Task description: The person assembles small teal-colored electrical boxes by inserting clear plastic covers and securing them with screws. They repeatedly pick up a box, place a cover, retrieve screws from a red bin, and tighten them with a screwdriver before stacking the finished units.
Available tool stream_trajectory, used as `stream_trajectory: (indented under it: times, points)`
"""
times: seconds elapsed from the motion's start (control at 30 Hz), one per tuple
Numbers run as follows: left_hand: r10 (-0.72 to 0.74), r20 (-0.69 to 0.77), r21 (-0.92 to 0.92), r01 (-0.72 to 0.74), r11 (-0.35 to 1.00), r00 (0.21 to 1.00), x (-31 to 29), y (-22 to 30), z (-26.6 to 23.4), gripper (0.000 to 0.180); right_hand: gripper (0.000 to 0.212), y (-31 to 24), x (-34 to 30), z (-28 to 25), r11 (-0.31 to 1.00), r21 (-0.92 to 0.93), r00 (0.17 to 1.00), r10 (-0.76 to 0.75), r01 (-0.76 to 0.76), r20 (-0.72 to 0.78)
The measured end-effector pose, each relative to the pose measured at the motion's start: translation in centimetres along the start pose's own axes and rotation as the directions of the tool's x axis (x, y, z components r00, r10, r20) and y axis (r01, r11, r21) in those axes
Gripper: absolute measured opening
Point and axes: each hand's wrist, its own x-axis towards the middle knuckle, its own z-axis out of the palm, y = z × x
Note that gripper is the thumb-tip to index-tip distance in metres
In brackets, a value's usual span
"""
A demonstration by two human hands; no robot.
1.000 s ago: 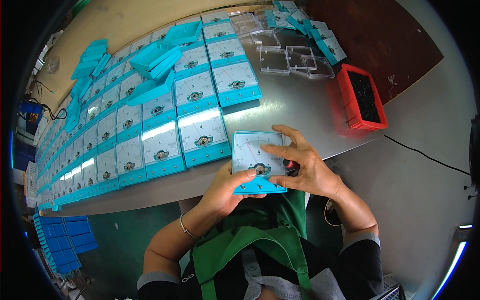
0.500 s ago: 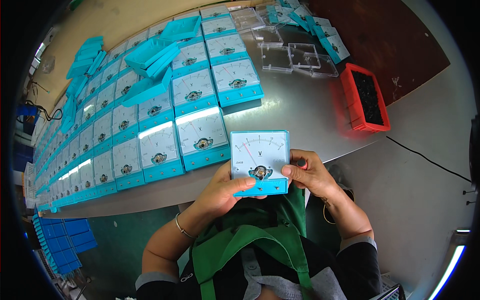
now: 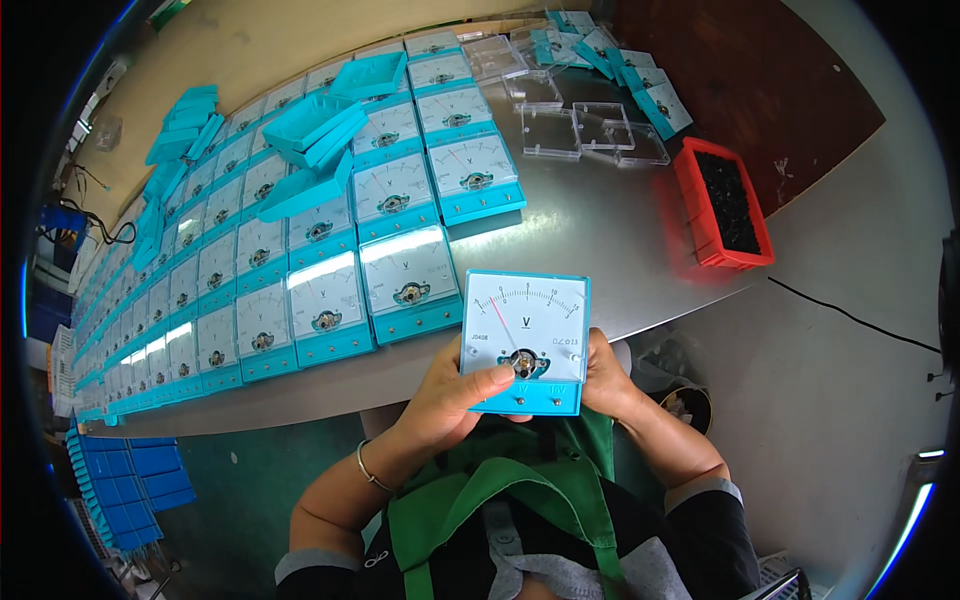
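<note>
A panel voltmeter with a white dial, red needle and turquoise base faces up in front of my body. My left hand is closed around its lower left side, with the thumb pressed on the front near the round pivot opening. At the meter's right edge, my right hand is curled, and its fingertips go out of sight behind the meter. Whatever those fingers hold is hidden. Just left of the held meter, rows of similar voltmeters cover the metal table.
Empty turquoise cases lie piled on the meter rows. Clear plastic covers and more meters lie at the back right. A red bin of small black parts stands near the table's right edge. Blue boxes are stacked lower left.
My right hand has slid behind the meter's right edge. The small red-ended dark handle it held is now out of sight. The meter has come slightly lower and nearer.
</note>
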Motion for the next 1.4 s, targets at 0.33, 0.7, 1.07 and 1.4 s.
stream_trajectory:
  times: [0.33,0.7,1.07,1.4]
  points:
    - [-0.035,0.054,-0.025,0.036,0.999,0.998,-0.6,-0.6,0.5,0.049,0.020,1.7,-2.3,2.1,0.981,-0.021,0.967,-0.193,0.192,-0.166]
    - [-0.057,0.023,-0.043,0.058,0.997,0.998,-0.7,-0.5,0.3,0.047,0.025,1.8,-2.4,2.6,0.983,-0.045,0.963,-0.183,0.177,-0.196]
    - [0.126,0.023,0.208,-0.128,0.970,0.992,-1.4,2.0,-3.1,0.063,0.030,-5.3,1.2,2.0,0.999,0.032,0.998,0.040,-0.042,0.042]
    - [0.716,-0.220,0.203,-0.687,0.698,0.663,-2.2,5.4,-5.6,0.117,0.031,-10.0,12.2,8.0,0.528,-0.537,0.745,-0.359,0.659,0.562]
